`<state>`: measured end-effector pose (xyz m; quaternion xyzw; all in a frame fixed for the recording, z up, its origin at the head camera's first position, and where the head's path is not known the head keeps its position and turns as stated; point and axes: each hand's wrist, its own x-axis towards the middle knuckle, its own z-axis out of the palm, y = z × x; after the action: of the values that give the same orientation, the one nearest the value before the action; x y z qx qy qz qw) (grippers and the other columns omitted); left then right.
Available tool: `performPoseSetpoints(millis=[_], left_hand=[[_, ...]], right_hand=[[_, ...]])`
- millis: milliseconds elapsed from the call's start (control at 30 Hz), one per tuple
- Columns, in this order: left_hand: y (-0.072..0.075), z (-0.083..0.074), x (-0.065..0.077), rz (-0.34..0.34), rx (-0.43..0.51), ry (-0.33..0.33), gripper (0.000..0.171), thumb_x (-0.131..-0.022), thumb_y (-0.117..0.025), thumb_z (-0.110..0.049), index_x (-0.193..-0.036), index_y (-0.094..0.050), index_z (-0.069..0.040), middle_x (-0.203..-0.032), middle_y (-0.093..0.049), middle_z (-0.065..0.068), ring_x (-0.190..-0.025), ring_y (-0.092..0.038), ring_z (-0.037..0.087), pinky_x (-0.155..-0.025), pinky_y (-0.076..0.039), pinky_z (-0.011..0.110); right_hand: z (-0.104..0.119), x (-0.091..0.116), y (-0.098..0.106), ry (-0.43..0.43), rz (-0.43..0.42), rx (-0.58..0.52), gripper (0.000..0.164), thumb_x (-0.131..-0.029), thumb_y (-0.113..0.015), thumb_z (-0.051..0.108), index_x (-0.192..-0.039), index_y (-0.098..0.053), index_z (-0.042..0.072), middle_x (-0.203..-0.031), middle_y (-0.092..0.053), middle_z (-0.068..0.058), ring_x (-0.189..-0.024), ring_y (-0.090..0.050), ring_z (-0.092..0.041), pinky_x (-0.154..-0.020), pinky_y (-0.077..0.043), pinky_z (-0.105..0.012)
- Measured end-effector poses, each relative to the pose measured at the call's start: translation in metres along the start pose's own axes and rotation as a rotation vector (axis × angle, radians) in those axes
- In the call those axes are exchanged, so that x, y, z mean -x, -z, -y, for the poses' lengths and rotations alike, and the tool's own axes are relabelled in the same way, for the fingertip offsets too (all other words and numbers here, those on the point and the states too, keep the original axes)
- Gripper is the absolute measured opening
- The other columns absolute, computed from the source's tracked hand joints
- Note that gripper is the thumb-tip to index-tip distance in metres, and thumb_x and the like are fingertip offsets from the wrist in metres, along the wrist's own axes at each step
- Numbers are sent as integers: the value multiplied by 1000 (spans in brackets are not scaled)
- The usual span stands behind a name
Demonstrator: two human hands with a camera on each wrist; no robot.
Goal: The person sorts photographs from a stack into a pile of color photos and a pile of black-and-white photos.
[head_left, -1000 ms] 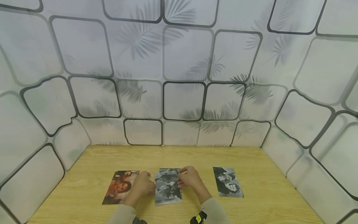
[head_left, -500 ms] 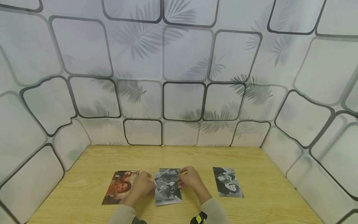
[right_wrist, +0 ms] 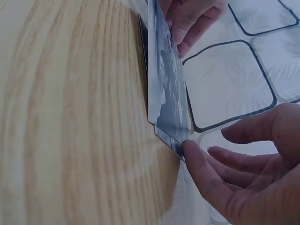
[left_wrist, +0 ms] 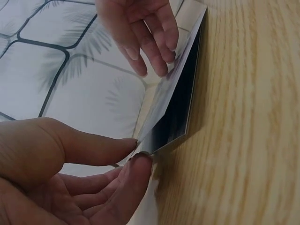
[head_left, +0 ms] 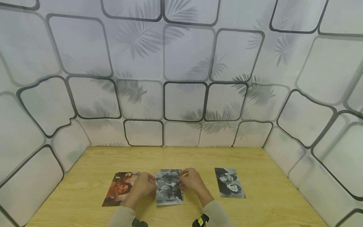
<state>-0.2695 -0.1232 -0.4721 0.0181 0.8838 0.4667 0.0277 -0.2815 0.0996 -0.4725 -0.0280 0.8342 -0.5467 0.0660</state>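
Observation:
A black-and-white photo (head_left: 169, 189) lies over another photo (head_left: 167, 170), whose edge shows behind it at the middle of the table. My left hand (head_left: 144, 184) pinches the left edge of the upper photo between thumb and a fingertip; the left wrist view has that edge raised, with a dark gap between the two. On the other side my right hand (head_left: 193, 180) touches the photos' right edge with a fingertip (right_wrist: 191, 149), its thumb held apart in the right wrist view. The hands face each other across the pair.
A reddish colour photo (head_left: 119, 190) lies to the left, partly behind my left forearm. Off to the right sits another black-and-white photo (head_left: 230, 183). The wooden table (head_left: 272, 189) meets a patterned curtain (head_left: 184, 104) at the back and sides.
The head view has shifted slightly. The upper photo and both hands keep nearly the same places; my left hand's fingers have moved a little at the photo's left edge.

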Motion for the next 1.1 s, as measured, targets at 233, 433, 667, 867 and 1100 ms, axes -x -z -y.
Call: performPoseSetpoints(millis=[233, 433, 667, 867, 1100], left_hand=[[1, -6, 2, 26, 87, 37, 43, -81, -72, 11, -122, -58, 13, -99, -68, 21, -75, -69, 21, -61, -63, 35], [4, -10, 1, 12, 194, 37, 47, -82, -70, 14, -126, -55, 11, -99, -64, 21, -75, -66, 23, -58, -63, 34], [0, -9, 0, -6, 238, 9, 45, -85, -72, 10, -128, -57, 8, -103, -66, 21, -71, -67, 21, -58, -63, 35], [-3, -8, 0, 1, 280, 9, 43, -87, -70, 10, -127, -56, 7, -102, -65, 20, -71, -66, 21, -58, -61, 33], [4, -11, 3, -36, 271, -15, 42, -87, -70, 11, -127, -56, 9, -103, -65, 23, -70, -66, 21, -59, -62, 39]], right_hand=[[1, -2, 1, 20, 24, 14, 31, -95, -62, 2, -123, -63, -11, -100, -73, -20, -73, -73, -20, -66, -65, -32], [0, -3, 9, 41, 45, 4, 37, -92, -62, 1, -127, -61, -12, -107, -71, -24, -78, -75, -24, -71, -66, -36], [-4, -4, 21, 56, 100, -22, 45, -94, -65, 3, -135, -54, -13, -109, -70, -26, -83, -75, -28, -75, -66, -41], [-7, -4, 25, 60, 114, -28, 47, -93, -67, 4, -135, -54, -12, -105, -71, -23, -81, -74, -25, -74, -66, -40], [-3, -2, 25, 52, 117, -17, 45, -95, -67, 3, -135, -54, -10, -107, -70, -23, -82, -73, -24, -73, -66, -40]])
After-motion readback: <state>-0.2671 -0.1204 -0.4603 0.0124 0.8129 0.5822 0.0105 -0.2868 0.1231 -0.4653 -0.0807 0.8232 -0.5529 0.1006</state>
